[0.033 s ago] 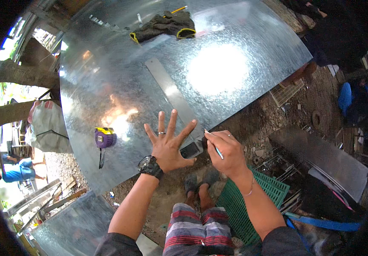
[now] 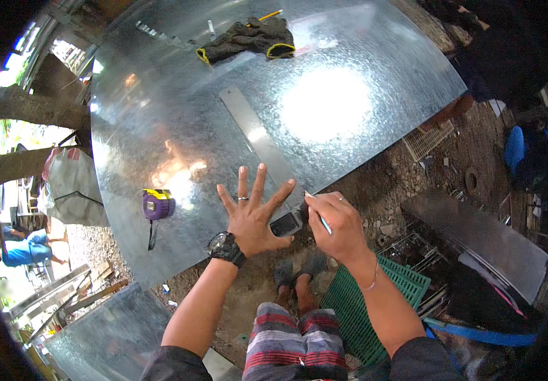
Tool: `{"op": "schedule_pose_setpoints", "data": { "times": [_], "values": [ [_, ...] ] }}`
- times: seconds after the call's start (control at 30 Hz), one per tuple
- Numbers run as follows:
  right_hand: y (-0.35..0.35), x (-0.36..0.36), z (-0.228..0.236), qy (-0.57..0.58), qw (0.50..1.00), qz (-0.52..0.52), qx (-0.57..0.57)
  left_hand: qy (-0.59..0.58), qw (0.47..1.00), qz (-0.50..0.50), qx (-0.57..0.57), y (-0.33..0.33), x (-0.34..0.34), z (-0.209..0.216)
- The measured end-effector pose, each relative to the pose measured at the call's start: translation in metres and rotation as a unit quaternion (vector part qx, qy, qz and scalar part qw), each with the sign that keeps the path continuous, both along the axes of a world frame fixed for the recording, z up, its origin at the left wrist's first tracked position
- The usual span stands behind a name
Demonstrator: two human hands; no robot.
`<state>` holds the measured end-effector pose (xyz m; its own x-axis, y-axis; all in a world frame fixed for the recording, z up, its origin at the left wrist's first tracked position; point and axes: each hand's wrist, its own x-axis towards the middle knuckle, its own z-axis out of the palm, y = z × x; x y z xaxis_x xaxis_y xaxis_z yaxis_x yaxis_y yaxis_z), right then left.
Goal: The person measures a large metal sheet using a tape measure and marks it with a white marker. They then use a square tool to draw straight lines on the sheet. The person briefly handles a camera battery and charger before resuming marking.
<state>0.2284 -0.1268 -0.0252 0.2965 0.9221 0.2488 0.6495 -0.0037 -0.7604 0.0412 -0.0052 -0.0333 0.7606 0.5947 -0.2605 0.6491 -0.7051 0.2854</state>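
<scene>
A steel square lies on a large shiny metal sheet, its long blade slanting away and its grey head with a dark window by the sheet's near edge. My left hand is spread flat, with its fingers on and beside the blade and its thumb near the head. Just to the right, my right hand pinches a slim pale-blue pen. The pen's tip comes down by the blade's right side at the sheet's edge; whether it touches is too small to tell.
A purple and yellow tape measure sits on the sheet's left side. Dark gloves with yellow cuffs and a yellow pencil lie at the far side. A green plastic crate stands by my feet. A person in blue is far left.
</scene>
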Motion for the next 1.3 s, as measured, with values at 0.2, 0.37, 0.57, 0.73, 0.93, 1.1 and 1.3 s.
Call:
{"op": "schedule_pose_setpoints", "data": {
  "times": [0.2,0.37,0.57,0.73,0.93,1.1,1.3],
  "values": [
    [0.097,0.014,-0.003,-0.031,0.999,0.028,-0.032,0.018,1.000,-0.006,-0.002,0.007,-0.001,-0.006],
    [0.164,0.025,0.007,-0.003,0.999,0.026,-0.047,0.020,1.000,-0.014,-0.015,0.007,0.005,0.000],
    [0.099,0.026,0.026,-0.005,0.985,0.052,-0.163,0.011,1.000,-0.004,-0.009,0.006,0.000,-0.003],
    [-0.045,0.027,0.016,-0.004,0.948,0.081,-0.306,-0.005,1.000,-0.005,-0.001,0.003,0.000,-0.003],
    [-0.191,-0.015,-0.028,0.092,0.932,-0.137,-0.324,-0.048,0.999,-0.011,0.013,0.002,0.000,-0.006],
    [-0.259,-0.071,-0.045,0.204,0.912,-0.115,-0.338,-0.146,0.988,-0.050,0.015,0.001,-0.030,-0.025],
    [-0.303,-0.098,-0.010,0.190,0.909,-0.182,-0.322,-0.214,0.953,0.104,-0.186,-0.042,-0.082,0.067]
  ]
}}
